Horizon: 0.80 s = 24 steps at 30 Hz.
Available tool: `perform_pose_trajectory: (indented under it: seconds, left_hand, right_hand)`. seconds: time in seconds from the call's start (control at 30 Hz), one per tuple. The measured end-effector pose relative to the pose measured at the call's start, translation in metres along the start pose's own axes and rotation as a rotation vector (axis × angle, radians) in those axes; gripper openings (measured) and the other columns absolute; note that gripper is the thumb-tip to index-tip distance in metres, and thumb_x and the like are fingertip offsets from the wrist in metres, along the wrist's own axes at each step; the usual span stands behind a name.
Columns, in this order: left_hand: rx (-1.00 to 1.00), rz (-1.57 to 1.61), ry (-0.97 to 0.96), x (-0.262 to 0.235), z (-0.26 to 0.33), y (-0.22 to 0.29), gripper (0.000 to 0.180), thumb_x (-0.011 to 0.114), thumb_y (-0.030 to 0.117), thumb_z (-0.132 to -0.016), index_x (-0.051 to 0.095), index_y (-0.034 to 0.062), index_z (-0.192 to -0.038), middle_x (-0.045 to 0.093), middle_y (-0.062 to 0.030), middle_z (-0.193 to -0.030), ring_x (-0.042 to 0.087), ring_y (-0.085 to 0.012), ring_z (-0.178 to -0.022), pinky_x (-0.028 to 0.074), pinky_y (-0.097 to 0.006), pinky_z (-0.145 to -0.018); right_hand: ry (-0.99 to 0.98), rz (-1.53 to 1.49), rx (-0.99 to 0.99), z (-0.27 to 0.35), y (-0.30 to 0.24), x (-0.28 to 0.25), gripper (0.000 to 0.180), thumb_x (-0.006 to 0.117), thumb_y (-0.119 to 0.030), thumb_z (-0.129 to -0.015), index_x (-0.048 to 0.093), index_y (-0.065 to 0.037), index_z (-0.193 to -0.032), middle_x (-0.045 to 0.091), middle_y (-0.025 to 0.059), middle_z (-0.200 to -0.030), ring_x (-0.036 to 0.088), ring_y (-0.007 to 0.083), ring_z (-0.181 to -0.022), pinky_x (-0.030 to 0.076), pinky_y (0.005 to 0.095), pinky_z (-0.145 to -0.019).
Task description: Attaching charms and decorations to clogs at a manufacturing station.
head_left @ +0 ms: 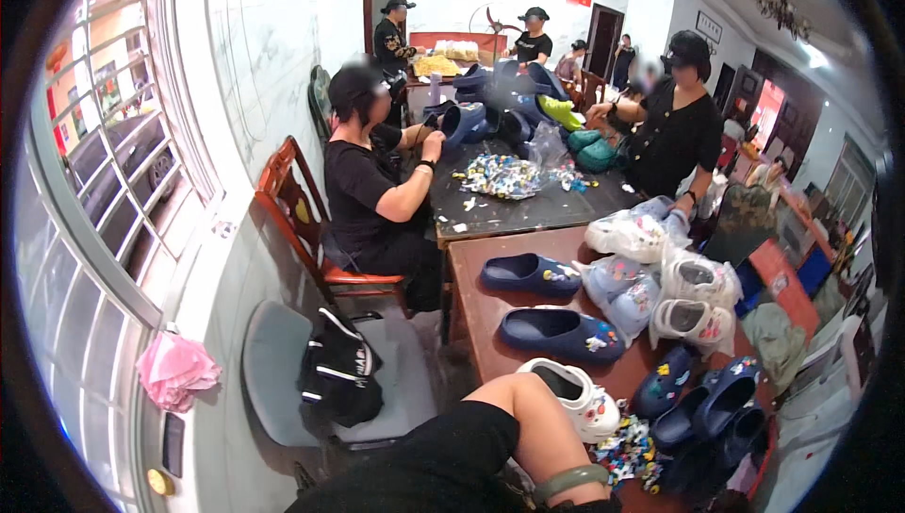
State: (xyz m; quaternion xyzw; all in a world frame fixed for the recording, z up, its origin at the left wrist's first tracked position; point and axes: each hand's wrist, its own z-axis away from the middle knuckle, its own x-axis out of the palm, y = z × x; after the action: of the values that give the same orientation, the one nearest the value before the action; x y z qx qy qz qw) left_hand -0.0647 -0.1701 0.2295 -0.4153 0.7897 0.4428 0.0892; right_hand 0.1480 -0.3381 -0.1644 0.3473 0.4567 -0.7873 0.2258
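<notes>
forearm (551,423) with a green bangle is bent over the counter (490,343) edge beside a white clog (575,400), kept close; neither hand's fingers are seen, so their state cannot be told.

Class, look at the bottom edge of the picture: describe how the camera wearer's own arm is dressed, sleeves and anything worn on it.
One arm shows: a short black sleeve covers the upper part, the forearm is bare, and a plain dull-green bangle circles the wrist. Both hands lie beyond the picture's lower edge.
</notes>
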Motion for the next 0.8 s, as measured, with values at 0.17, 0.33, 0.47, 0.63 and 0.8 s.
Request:
perform_pose_trajectory:
  seconds: [0.17,0.33,0.47,0.63,0.8]
  left_hand:
    - [0.138,-0.124,-0.044,-0.003,-0.029,-0.023,0.041,0.056,0.034,-0.095,0.058,-0.0002,-0.117,0.049,-0.0200,-0.131,0.043,-0.0360,-0.121,0.040,-0.056,-0.082]
    - [0.255,-0.152,-0.082,0.006,-0.038,-0.027,0.039,0.056,0.033,-0.094,0.059,-0.0002,-0.115,0.046,-0.0219,-0.134,0.042,-0.0368,-0.122,0.039,-0.055,-0.083]
    - [0.310,-0.161,-0.068,0.014,-0.051,-0.033,0.037,0.056,0.032,-0.094,0.060,-0.0002,-0.113,0.043,-0.0234,-0.137,0.041,-0.0374,-0.123,0.039,-0.055,-0.085]
    - [0.363,-0.191,-0.038,0.030,-0.064,-0.050,0.035,0.056,0.031,-0.094,0.060,-0.0001,-0.111,0.040,-0.0253,-0.139,0.040,-0.0382,-0.124,0.038,-0.054,-0.086]
    - [0.458,-0.191,-0.001,0.038,-0.066,-0.022,0.033,0.056,0.029,-0.094,0.061,-0.0001,-0.109,0.036,-0.0272,-0.142,0.040,-0.0390,-0.125,0.038,-0.053,-0.088]
  right_hand:
    - [0.112,0.037,0.002,0.002,-0.077,-0.103,0.056,0.063,-0.027,-0.087,0.044,-0.003,-0.134,0.052,0.0221,-0.129,0.048,0.0374,-0.118,0.037,0.0455,-0.100]
    - [0.227,-0.015,0.035,0.021,-0.155,-0.133,0.048,0.063,-0.023,-0.088,0.048,-0.006,-0.130,0.053,0.0199,-0.128,0.050,0.0329,-0.116,0.038,0.0445,-0.099]
    - [0.272,-0.080,0.049,0.033,-0.186,-0.130,0.043,0.062,-0.020,-0.088,0.052,-0.008,-0.128,0.055,0.0182,-0.128,0.052,0.0293,-0.114,0.040,0.0437,-0.099]
    - [0.318,-0.154,0.053,0.039,-0.201,-0.115,0.037,0.062,-0.017,-0.089,0.056,-0.011,-0.124,0.056,0.0160,-0.127,0.055,0.0248,-0.112,0.041,0.0427,-0.098]
    - [0.377,-0.218,0.118,0.074,-0.211,-0.085,0.032,0.061,-0.013,-0.089,0.060,-0.015,-0.121,0.058,0.0139,-0.126,0.057,0.0204,-0.109,0.043,0.0416,-0.097]
